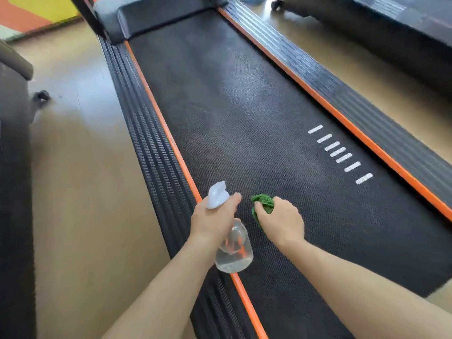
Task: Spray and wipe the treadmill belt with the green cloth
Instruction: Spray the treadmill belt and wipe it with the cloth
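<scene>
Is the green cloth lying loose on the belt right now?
No, the green cloth is bunched in the right hand, above the treadmill belt.

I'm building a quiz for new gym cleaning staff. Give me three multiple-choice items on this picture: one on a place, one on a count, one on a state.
1. Where is the spray bottle?
A. In the left hand, above the belt's left edge
B. Lying on the floor
C. Standing on the right side rail

2. How many white dashes are printed on the treadmill belt?
A. Three
B. Seven
C. Twelve

3. In what state is the green cloth?
A. Spread flat on the belt
B. Draped over the bottle
C. Bunched up in the right hand

Answers:
1 A: the left hand grips the bottle's neck beside the orange strip.
2 B: seven dashes sit in a row near the right edge.
3 C: the right hand grips the crumpled cloth.
</scene>
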Demonstrator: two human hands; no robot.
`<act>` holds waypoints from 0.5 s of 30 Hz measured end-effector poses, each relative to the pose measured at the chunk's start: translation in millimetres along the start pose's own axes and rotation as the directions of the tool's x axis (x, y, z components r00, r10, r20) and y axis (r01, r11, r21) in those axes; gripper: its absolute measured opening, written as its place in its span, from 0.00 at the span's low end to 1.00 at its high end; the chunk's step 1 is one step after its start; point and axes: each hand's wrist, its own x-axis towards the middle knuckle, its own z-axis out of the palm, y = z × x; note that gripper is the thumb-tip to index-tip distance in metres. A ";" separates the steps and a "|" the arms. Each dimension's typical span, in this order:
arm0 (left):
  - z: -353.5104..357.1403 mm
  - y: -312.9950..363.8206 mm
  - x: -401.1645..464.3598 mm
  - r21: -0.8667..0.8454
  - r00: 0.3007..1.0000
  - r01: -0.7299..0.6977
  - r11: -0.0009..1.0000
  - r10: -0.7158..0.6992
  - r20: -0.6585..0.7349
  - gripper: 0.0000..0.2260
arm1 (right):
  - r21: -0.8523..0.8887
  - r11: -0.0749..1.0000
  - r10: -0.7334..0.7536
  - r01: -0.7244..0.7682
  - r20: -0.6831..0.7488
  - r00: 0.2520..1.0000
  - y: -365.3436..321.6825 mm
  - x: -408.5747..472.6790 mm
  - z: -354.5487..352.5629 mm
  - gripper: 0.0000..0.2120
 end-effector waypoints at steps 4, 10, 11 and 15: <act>3.9 -17.8 28.1 -0.087 0.997 0.042 0.995 -0.036 0.072 0.11 | 0.049 0.998 -0.031 0.036 -0.099 0.995 27.1 8.7 17.3 0.20; 10.6 -46.9 73.6 -0.142 0.992 -0.064 0.988 0.078 0.098 0.13 | 0.056 0.970 -0.217 0.237 -0.242 0.946 55.5 34.5 30.7 0.18; 10.7 -50.6 79.7 -0.143 0.992 -0.071 0.987 0.086 0.098 0.14 | 0.057 0.964 -0.236 0.259 -0.254 0.938 55.1 38.6 34.7 0.18; 11.2 -63.5 103.0 -0.187 0.992 -0.054 0.981 0.074 0.104 0.16 | 0.002 0.945 -0.313 0.327 -0.289 0.905 57.7 52.8 51.2 0.18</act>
